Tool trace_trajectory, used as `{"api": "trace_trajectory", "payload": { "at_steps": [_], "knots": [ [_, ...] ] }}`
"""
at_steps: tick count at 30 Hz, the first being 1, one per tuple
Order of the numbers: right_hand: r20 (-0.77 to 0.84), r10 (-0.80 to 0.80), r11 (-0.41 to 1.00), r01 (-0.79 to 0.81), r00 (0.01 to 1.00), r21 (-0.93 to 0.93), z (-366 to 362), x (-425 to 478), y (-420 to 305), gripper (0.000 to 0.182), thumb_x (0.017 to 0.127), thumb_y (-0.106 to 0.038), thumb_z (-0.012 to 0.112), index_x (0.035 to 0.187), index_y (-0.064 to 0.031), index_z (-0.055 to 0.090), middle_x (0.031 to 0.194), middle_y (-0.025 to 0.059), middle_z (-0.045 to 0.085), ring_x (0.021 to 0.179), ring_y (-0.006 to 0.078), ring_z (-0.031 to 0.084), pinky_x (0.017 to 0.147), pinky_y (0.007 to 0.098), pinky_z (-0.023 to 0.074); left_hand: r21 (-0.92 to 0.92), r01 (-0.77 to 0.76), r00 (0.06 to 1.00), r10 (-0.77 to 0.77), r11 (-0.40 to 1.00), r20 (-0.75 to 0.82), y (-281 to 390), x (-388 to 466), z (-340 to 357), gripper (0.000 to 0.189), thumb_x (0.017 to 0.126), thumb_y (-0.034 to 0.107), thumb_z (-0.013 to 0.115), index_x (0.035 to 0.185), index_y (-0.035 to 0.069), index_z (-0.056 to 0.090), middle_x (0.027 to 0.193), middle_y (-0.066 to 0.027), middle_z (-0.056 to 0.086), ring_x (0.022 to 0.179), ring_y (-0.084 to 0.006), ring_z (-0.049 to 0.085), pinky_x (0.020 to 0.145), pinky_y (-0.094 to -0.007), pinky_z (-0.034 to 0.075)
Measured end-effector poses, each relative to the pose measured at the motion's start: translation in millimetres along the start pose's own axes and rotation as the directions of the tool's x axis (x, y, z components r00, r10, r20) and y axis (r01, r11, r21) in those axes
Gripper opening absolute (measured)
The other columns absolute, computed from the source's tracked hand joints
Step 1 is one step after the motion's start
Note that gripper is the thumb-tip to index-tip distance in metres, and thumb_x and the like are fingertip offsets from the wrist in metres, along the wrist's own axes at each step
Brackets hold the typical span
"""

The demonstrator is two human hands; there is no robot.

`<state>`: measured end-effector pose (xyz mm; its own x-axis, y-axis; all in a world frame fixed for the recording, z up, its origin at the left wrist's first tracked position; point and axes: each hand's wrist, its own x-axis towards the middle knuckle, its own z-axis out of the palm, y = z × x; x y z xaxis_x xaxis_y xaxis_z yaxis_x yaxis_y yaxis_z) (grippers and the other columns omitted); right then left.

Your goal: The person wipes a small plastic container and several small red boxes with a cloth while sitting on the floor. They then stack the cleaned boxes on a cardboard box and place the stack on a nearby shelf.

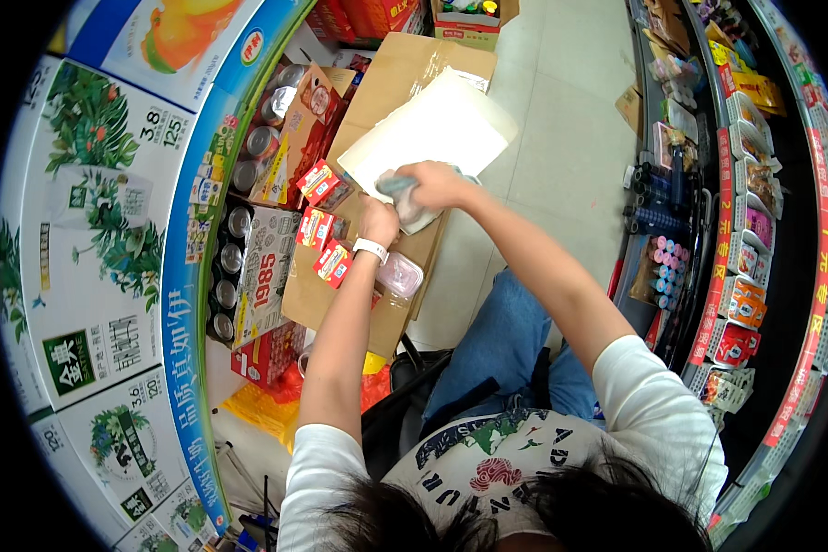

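Note:
A large cream-white sheet [435, 131] lies on a cardboard surface [386, 76] before me. My right hand [436, 185] presses on its near part and grips a grey-blue cloth [395, 184], blurred by motion. At the sheet's near-left edge is my left hand [378, 222], with a white band on the wrist; its fingertips are partly hidden, so a grip on the sheet is unclear. Small red-and-yellow boxes [314, 228] stand in a row left of that hand. Just below the wrist sits a clear plastic container [401, 274] with a pinkish look.
Left of the cardboard are cartons of cans [240, 222] and a printed box [270, 276]. Stacked milk cartons [103, 228] rise at far left. Tiled floor [559, 138] runs between the cardboard and shelves of packaged goods [748, 255] at right. A yellow bag [262, 410] lies lower left.

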<state>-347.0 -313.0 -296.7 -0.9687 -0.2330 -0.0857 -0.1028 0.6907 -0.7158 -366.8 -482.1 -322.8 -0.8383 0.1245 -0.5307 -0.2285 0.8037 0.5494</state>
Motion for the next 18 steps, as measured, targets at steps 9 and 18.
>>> {"api": "trace_trajectory", "payload": {
  "at_steps": [9,18],
  "knots": [
    [-0.081,0.029,-0.42,0.086,0.996,0.903,-69,-86,-23,0.057,0.068,-0.005,0.047,0.125,0.0019,0.047,0.118,0.0208,0.056,0.107,0.0324,0.056,0.096,0.0403,0.0453,0.382,-0.363,0.931,0.315,0.85,0.185,10,-37,-63,0.05,0.095,0.042,0.042,0.1,-0.005,0.058,0.071,-0.0175,0.064,0.058,-0.0245,0.064,0.058,-0.0334,0.052],
    [-0.149,0.15,-0.538,0.207,0.977,0.817,-59,-116,-75,0.048,0.09,-0.025,0.051,0.131,-0.0012,0.043,0.126,0.0161,0.053,0.112,0.0284,0.054,0.102,0.0411,0.0406,-0.763,0.225,0.729,0.415,0.606,0.544,78,-119,-75,0.097,0.082,0.078,0.027,0.143,0.004,0.019,0.14,-0.0175,0.036,0.126,-0.0291,0.042,0.102,-0.0474,0.036]
  ]
}}
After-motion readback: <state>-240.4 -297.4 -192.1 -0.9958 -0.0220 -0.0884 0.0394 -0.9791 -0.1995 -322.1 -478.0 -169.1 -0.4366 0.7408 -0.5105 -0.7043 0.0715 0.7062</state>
